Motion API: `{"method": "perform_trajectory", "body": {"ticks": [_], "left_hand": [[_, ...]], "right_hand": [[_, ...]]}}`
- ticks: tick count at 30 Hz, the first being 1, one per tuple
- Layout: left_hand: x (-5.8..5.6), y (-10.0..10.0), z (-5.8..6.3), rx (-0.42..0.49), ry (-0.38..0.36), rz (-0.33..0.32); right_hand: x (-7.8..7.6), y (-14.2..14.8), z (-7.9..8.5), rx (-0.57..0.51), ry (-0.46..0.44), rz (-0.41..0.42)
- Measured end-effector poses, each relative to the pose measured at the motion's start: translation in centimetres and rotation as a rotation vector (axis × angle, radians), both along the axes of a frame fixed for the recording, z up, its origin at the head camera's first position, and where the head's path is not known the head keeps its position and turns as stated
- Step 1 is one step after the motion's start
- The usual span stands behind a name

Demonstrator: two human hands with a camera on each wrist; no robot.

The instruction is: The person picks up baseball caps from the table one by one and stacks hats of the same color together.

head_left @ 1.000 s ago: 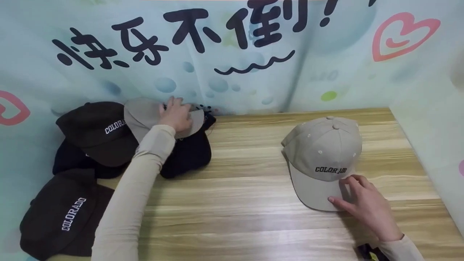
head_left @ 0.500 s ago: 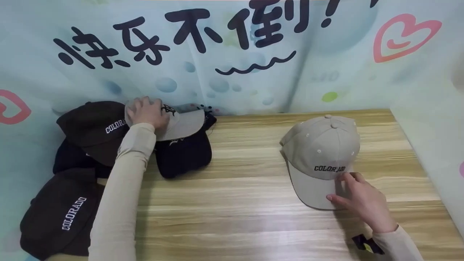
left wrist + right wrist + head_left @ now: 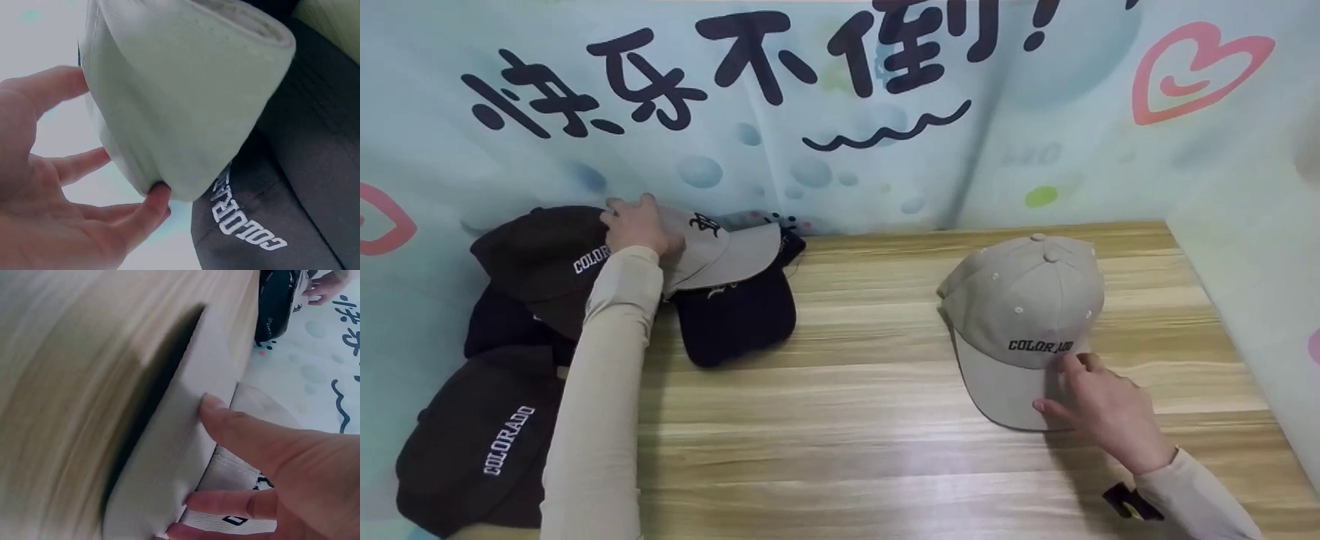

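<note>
Thumb (image 3: 239, 427) of right hand (image 3: 1114, 416) on beige brim (image 3: 997, 386)

The head camera is looking forward and down from above the wooden table (image 3: 855, 420), facing the lettered backdrop (image 3: 855, 206) behind it. The left wrist camera is peering very closely at the light cap (image 3: 690, 251) on the table's left, sharing the white-lettered cap (image 3: 544, 247) beside it with the head view. The right wrist camera, rolled sideways, is looking across the table from close to the grey cap (image 3: 1027, 300) on the table's right; it and the head view are sharing the left hand (image 3: 634, 227) and the backdrop.
</note>
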State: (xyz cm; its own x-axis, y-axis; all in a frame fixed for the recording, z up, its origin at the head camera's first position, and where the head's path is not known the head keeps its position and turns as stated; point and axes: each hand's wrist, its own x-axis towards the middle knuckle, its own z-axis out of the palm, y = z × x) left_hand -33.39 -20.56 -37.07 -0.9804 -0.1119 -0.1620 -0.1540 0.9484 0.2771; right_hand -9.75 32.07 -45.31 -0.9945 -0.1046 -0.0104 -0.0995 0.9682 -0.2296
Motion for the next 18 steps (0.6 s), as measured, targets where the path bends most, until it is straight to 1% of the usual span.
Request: {"method": "perform_trajectory", "body": {"ticks": [3, 8, 10, 13, 16, 18], "left_hand": [[-0.1, -0.3, 0.0, 0.022, -0.023, 0.017], [-0.3, -0.8, -0.4, 0.080, -0.052, 0.125], [-0.4, -0.9, -0.6, 0.110, -0.065, 0.149], [-0.4, -1.0, -1.0, 0.153, -0.065, 0.142], [-0.4, -1.1, -1.2, 0.195, -0.017, 0.127], [-0.3, -1.1, -1.2, 0.244, 0.025, 0.127]], "right_hand": [[0.1, 0.3, -0.4, -0.039, 0.009, 0.011], [0.4, 0.7, -1.2, -0.106, 0.047, 0.047], [0.4, 0.7, -1.4, -0.120, 0.045, 0.054], [0.4, 0.9, -1.5, -0.150, 0.025, 0.055], [0.3, 1.1, -1.6, -0.185, 0.014, 0.060], [0.3, 1.3, -1.5, -0.197, 0.026, 0.073]]}}
